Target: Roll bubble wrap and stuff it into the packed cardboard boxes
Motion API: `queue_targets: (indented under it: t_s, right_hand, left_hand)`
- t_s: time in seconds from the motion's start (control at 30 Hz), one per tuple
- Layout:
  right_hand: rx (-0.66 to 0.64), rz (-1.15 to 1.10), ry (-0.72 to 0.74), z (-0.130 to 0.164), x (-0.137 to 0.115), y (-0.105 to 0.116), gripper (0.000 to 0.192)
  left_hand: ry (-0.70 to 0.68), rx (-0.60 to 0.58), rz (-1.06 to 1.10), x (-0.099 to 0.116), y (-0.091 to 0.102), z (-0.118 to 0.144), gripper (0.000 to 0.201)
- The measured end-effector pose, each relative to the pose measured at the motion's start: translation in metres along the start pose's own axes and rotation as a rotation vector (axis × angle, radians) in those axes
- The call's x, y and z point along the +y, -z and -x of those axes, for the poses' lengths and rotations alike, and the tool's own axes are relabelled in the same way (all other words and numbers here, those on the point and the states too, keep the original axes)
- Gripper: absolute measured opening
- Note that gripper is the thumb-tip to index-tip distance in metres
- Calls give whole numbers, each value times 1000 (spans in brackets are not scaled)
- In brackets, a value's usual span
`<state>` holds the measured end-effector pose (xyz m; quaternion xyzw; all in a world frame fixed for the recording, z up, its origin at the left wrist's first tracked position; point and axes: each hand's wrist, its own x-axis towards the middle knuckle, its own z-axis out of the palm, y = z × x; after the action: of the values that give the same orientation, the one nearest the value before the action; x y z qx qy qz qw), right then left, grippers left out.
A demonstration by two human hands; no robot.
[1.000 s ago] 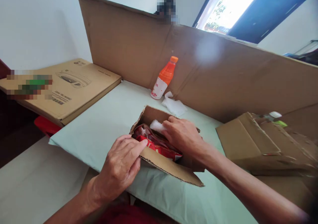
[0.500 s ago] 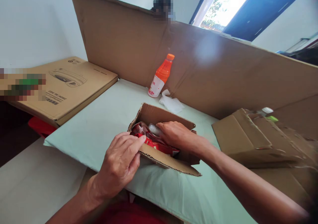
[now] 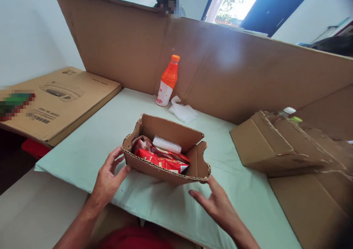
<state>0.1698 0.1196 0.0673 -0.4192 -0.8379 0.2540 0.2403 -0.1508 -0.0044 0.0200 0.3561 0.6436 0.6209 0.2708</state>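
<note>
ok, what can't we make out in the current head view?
Head view, all of these:
Right hand: some fingertips hidden behind the small open box; can't tell their contact.
Box floor: covered by red packets and a white wrapped item.
Capped container at right: lower part hidden by cartons.
Object on the flat box: pixelated, unidentifiable.
Lower-right carton: cut off by the right edge, dark blur.

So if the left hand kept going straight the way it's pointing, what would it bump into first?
The left hand would probably meet the open cardboard box first, at its left end. It looks very close and may be touching; the depth is unclear.
</note>
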Motion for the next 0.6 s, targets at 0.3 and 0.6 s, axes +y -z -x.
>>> queue_targets:
  t_s: [0.3, 0.6]
  right_hand:
    - [96, -97, -61, -34, -11, -34, 41]
    - [348, 104, -317, 97, 60, 2, 56]
  left_hand:
    - [58, -38, 108, 24, -36, -30, 51]
    - [-51, -370, 18, 10, -105, -3, 33]
